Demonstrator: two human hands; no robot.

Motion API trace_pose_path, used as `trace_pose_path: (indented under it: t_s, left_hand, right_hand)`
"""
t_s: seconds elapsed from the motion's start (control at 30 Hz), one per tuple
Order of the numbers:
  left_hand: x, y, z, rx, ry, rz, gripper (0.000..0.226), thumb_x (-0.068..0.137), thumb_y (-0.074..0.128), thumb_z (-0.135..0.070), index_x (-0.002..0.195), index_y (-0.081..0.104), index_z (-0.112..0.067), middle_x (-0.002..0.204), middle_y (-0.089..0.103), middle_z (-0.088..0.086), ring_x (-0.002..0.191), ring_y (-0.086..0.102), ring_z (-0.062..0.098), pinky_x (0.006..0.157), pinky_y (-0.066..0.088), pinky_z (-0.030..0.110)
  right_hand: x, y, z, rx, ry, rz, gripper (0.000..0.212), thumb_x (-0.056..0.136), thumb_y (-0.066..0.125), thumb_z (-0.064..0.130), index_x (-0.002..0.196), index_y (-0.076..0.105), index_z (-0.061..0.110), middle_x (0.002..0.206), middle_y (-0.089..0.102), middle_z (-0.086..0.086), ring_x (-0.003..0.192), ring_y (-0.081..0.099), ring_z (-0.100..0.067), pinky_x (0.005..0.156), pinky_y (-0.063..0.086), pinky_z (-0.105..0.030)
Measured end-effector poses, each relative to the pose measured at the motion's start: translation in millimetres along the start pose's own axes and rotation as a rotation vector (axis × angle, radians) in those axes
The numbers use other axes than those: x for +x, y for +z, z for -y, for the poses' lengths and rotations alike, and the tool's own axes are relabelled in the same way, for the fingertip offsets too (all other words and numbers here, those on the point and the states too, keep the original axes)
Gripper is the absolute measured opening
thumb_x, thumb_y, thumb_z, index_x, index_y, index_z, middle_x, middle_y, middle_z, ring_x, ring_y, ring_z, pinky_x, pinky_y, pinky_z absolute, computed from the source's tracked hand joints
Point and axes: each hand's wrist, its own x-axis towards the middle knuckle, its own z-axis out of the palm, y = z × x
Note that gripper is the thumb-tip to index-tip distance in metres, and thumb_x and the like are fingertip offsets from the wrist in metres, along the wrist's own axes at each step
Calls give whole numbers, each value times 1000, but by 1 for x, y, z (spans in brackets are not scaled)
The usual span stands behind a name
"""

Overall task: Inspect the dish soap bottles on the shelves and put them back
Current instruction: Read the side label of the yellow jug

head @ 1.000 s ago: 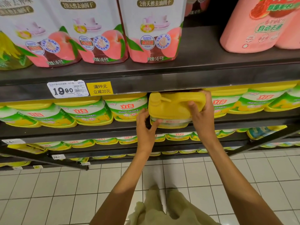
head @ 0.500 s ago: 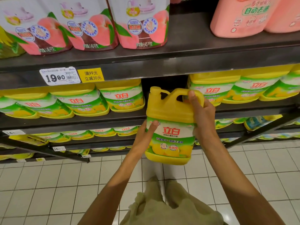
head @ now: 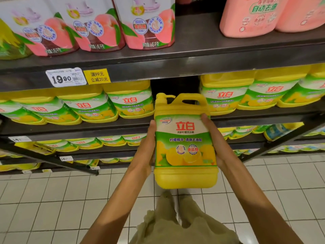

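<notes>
A yellow dish soap bottle (head: pixel 184 141) with a green and white lemon label is upright in front of the shelves, its label facing me. My left hand (head: pixel 146 147) grips its left side and my right hand (head: pixel 217 145) grips its right side; most fingers are hidden behind the bottle. Behind its handle is a dark gap (head: pixel 174 85) in the row of like yellow bottles (head: pixel 130 101) on the middle shelf (head: pixel 105 128).
White and pink peach-print refill pouches (head: pixel 98 27) and pink bottles (head: pixel 249 16) stand on the upper shelf. A 19.90 price tag (head: pixel 66 77) hangs on its edge. Lower shelves hold more yellow bottles (head: pixel 112 140). White tiled floor (head: pixel 52 199) lies below.
The bottle came out of the shelf gap, moved down towards me and turned upright. My right hand left the handle and now holds the bottle's side.
</notes>
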Motion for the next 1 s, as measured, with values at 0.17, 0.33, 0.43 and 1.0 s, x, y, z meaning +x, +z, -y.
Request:
trace_pose_path:
  t_s: [0.17, 0.33, 0.43, 1.0]
  left_hand:
    - [-9, 2, 13, -13, -1, 80, 56, 78, 49, -65, 117, 64, -27, 107, 74, 6, 99, 70, 24, 91, 54, 44]
    - [-1, 1, 23, -58, -53, 130, 66, 73, 47, -69, 122, 60, -27, 113, 71, 7, 104, 68, 25, 95, 51, 46]
    - [2, 4, 23, -83, -79, 59, 72, 70, 49, -71, 123, 61, -23, 114, 70, 12, 107, 66, 32, 100, 47, 52]
    - [-40, 6, -6, 186, 195, 32, 33, 78, 64, -52, 108, 55, -39, 120, 62, 0, 106, 64, 15, 85, 56, 33]
  right_hand:
    - [-3, 8, 6, -103, -27, -120, 41, 84, 60, 54, 113, 71, 26, 114, 72, -9, 105, 69, -31, 92, 54, -50]
    - [-6, 26, 15, -365, -166, -301, 49, 86, 63, 50, 124, 57, 20, 116, 69, -2, 102, 68, -20, 88, 57, -41]
    - [-9, 27, 14, -403, -137, -260, 53, 87, 62, 49, 130, 51, 21, 119, 66, 1, 105, 66, -18, 88, 57, -40]
    - [19, 8, -12, 153, 144, -71, 58, 79, 50, 70, 103, 77, 24, 110, 73, -13, 93, 73, -28, 65, 60, -38]
